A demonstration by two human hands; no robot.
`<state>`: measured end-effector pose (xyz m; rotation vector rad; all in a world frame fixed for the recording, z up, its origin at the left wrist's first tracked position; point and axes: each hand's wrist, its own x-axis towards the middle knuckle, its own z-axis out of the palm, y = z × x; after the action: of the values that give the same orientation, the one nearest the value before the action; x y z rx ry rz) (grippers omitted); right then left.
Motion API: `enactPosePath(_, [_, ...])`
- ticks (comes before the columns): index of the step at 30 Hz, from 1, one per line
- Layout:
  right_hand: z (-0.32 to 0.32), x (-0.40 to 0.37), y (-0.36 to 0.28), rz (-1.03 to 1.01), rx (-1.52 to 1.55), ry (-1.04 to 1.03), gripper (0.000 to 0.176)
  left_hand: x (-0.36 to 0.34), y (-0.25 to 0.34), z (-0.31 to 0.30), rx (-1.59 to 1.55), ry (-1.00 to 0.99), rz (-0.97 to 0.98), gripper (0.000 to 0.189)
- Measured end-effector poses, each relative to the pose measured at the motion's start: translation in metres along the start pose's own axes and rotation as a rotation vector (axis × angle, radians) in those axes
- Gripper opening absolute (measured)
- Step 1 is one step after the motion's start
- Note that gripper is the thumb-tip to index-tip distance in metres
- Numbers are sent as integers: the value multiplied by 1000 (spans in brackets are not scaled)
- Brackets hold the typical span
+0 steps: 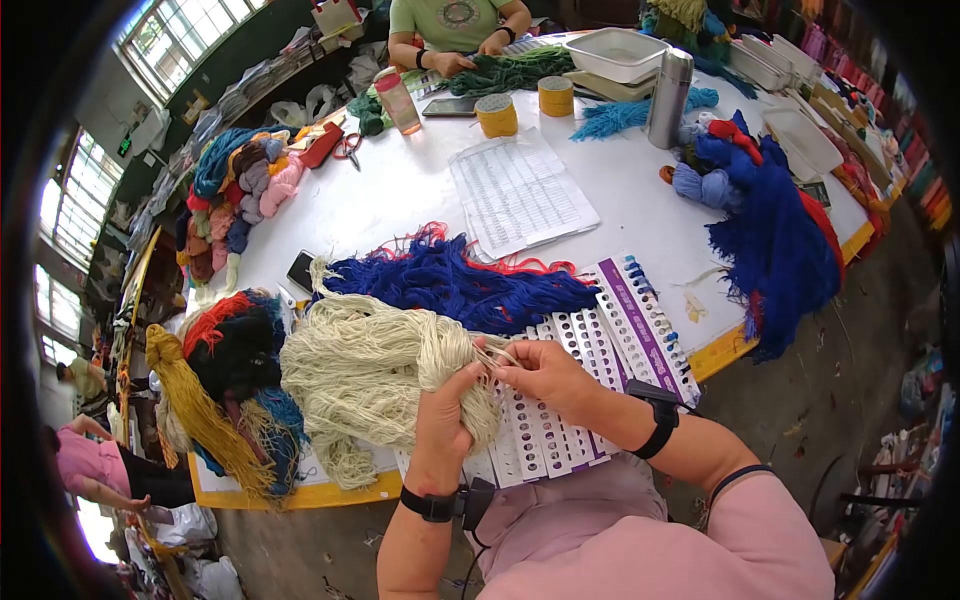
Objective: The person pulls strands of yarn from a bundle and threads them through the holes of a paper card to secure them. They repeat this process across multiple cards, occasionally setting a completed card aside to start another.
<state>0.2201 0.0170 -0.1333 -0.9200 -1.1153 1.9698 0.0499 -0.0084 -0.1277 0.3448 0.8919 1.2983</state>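
Observation:
My left hand (pixel 445 415) is wrapped round a thick bundle of cream yarn (pixel 360 360), its thumb on top. Close beside it, my right hand (pixel 545 375) pinches a few cream strands at the right end of that bundle. The rest of the cream yarn spreads leftward over the table. Behind it lies blue yarn (pixel 450 285) with red strands along its back edge. White cards with rows of holes (pixel 560 430) lie beneath and to the right of my hands, one with a purple strip (pixel 636 305).
Mustard yarn (pixel 205 400) and mixed skeins lie left on the table (pixel 330 210). Printed sheets (pixel 520 190), red scissors (pixel 347 150), a steel flask (pixel 670 100) and blue yarn (pixel 780 240) are farther out. Across the table, a person in green (pixel 455 25) handles dark green yarn (pixel 515 72).

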Motion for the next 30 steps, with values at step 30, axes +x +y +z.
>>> enactPosePath(30, [8, 0, -1, 25, -43, 11, 15, -6, 1, 4, 28, -53, 25, 47])
